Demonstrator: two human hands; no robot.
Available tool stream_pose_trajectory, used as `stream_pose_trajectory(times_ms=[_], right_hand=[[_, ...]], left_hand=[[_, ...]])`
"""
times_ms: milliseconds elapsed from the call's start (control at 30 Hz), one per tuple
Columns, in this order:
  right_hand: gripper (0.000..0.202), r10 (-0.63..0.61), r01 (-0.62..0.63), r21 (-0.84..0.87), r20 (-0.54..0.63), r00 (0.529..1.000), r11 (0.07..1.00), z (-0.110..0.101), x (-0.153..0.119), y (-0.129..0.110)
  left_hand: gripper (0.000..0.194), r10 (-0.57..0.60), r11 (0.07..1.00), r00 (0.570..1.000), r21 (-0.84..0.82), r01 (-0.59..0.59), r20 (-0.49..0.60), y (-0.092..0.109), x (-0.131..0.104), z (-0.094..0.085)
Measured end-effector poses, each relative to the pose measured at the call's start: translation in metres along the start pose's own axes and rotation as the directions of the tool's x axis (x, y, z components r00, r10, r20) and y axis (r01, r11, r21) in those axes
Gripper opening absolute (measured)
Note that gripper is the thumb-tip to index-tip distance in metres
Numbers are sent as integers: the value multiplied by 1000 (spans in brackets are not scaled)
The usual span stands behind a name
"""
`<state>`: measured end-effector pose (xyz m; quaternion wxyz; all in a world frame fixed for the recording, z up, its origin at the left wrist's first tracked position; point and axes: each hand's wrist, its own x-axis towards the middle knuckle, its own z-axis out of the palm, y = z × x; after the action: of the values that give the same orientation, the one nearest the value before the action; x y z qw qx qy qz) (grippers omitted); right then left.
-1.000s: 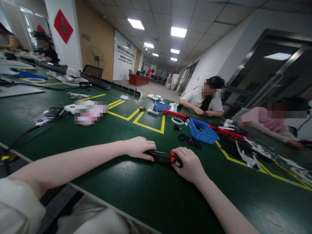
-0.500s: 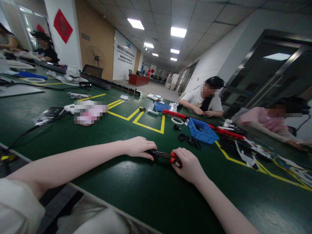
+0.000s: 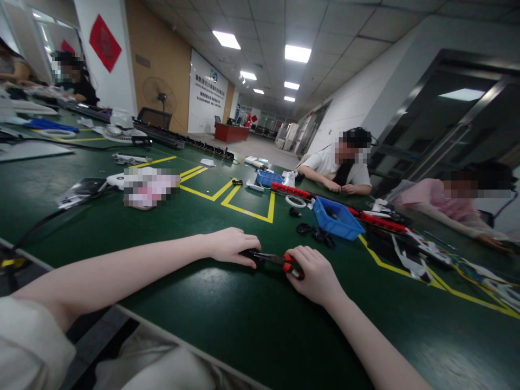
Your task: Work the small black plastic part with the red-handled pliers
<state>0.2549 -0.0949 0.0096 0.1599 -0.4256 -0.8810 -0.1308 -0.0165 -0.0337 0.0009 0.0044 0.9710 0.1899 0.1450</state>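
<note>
Right hand (image 3: 314,273): grip round red-handled pliers (image 3: 289,266); left hand (image 3: 231,245): grip pinching black part (image 3: 249,253). Wall sign (image 3: 206,93): Chinese lettering, blurred.

It looks like an office serving as a workshop: yellow tape (image 3: 247,213) marks the green table (image 3: 203,325) beneath the fingers (image 3: 249,242), blue bins (image 3: 343,230) sit beyond them, a co-worker (image 3: 319,162) sits farther right, and far ahead are a red desk (image 3: 231,133), lettered wall (image 3: 207,105) and ceiling lights (image 3: 298,53).
</note>
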Motion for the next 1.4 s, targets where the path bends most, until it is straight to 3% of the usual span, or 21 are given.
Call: stream_pose_trajectory(times_ms=[1400], right_hand=[[32,24,-24,5,13,1000,1000,-2,1,-2]], left_hand=[[36,2,1000,1000,-11,-2,-12,0,1,1]])
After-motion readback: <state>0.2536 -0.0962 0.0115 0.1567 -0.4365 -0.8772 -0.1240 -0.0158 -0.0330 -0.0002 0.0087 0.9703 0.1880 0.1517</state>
